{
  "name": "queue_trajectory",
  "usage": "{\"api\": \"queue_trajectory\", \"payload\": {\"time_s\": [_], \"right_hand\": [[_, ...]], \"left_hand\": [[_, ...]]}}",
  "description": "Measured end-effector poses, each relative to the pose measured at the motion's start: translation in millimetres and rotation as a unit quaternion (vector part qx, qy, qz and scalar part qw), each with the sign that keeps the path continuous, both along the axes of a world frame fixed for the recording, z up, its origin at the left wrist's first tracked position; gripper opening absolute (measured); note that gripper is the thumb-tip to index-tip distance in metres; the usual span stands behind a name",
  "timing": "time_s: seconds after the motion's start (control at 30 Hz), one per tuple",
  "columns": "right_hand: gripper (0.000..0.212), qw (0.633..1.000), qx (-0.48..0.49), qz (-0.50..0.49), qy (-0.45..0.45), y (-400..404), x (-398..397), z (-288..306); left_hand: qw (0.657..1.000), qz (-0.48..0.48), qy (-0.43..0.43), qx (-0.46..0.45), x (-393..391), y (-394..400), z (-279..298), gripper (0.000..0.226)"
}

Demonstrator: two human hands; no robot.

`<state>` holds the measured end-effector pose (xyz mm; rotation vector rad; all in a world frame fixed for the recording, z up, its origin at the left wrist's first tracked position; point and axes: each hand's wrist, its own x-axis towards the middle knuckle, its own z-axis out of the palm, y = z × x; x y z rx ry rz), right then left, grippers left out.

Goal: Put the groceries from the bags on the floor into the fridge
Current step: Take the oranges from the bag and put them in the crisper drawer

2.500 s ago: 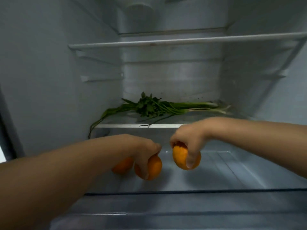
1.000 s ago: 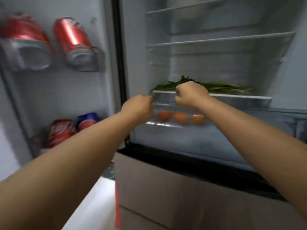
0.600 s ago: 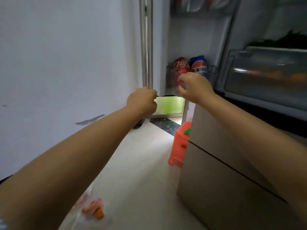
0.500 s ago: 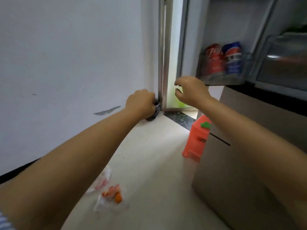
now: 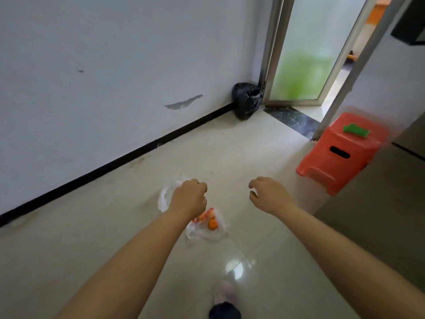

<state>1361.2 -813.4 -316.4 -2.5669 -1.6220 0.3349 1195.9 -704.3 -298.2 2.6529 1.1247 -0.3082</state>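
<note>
Clear thin plastic is the main worry: the bag (image 5: 208,229) on the floor (image 5: 253,162) looks flimsy, and a grab at one edge could tip the orange fruit (image 5: 213,224) and the reddish items beside it out onto the glossy tiles, where round fruit would likely roll. A second, crumpled bag (image 5: 163,199) lies just past the left hand (image 5: 189,196), partly hidden by it. That hand hovers over the bags with fingers curled into a loose fist, holding nothing; the right hand (image 5: 268,194) hangs apart with fingers loosely bent, also empty. Pale shiny tiles meet a white wall (image 5: 115,65) with a black skirting. A black sack (image 5: 247,100) sits by a frosted door (image 5: 305,54), and an orange stool (image 5: 340,153) stands near the fridge (image 5: 391,203).
</note>
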Motion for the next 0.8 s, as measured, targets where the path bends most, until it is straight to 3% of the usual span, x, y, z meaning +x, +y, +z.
{"api": "queue_trajectory", "payload": {"time_s": [0.2,0.43,0.6,0.8], "right_hand": [[0.031,0.995,-0.075,-0.040,0.059,84,12,-110],[0.030,0.988,-0.112,-0.040,0.100,149,-5,-264],[0.017,0.986,-0.150,0.000,0.070,189,-3,-398],[0.031,0.975,-0.183,0.121,-0.032,213,24,-563]], "left_hand": [[0.991,0.091,0.041,-0.089,11,88,-95,0.031],[0.984,0.024,0.094,-0.152,23,175,-250,0.033],[0.962,-0.160,0.148,-0.163,37,215,-403,0.032],[0.867,-0.432,0.218,-0.123,61,232,-602,0.031]]}}
